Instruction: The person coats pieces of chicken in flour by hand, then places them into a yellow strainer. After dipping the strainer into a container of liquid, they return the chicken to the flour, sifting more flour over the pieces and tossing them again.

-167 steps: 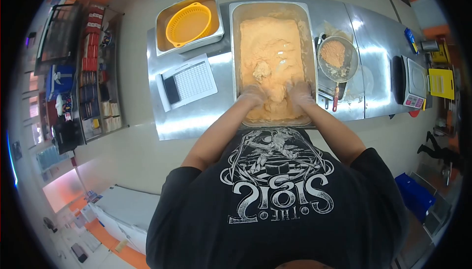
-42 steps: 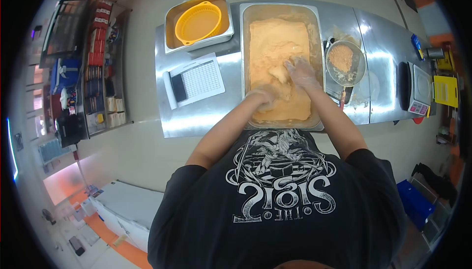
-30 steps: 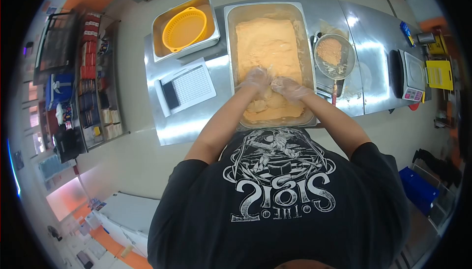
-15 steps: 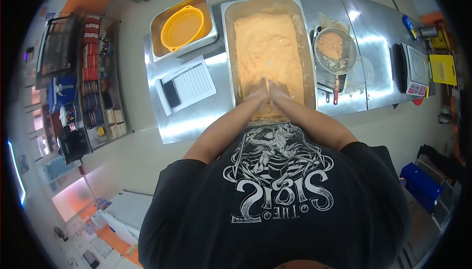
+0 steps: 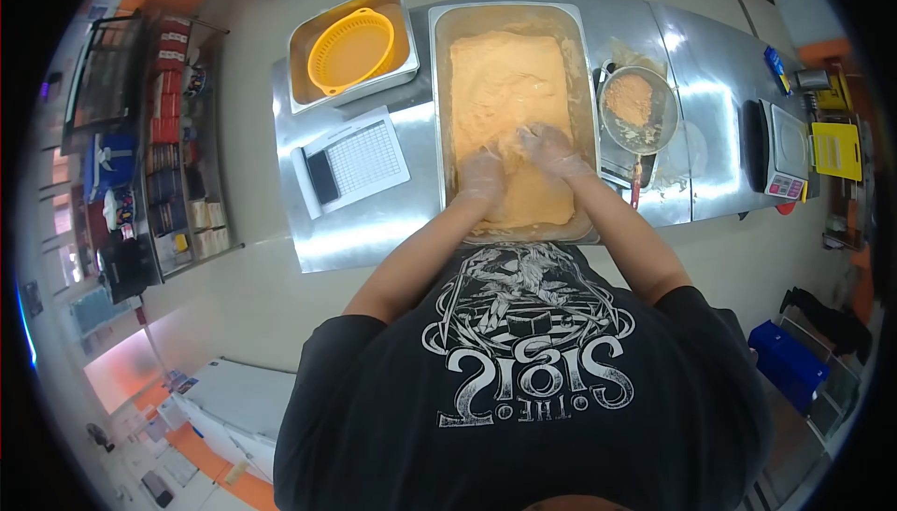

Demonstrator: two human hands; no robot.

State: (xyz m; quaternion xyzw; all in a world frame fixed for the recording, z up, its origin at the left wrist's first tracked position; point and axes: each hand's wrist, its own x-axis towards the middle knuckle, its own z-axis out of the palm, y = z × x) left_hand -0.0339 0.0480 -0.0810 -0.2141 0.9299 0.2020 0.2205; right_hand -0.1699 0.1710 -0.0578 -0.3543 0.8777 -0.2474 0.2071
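Note:
A deep steel pan (image 5: 436, 91) holds a thick, pale orange, dough-like mixture (image 5: 509, 67). Both my hands wear clear plastic gloves and are in the near half of the pan. My left hand (image 5: 481, 176) points down into the mixture on the left, its fingertips partly buried. To its right and slightly farther forward, my right hand (image 5: 553, 151) has its fingers curled into the mixture. Between the two hands the surface is raised and torn, and a smoother patch lies nearer my body.
A yellow basket (image 5: 350, 51) sits in a second steel pan (image 5: 411, 67) at left. Below it lies a paper cutter (image 5: 360, 161). At right are a strainer (image 5: 639, 105) of orange crumbs and a scale (image 5: 790, 147) on the steel table (image 5: 374, 240).
My hands were close together near the middle. They have moved apart, the right one forward and rightward, the left one slightly left. The mixture between them is now pulled up.

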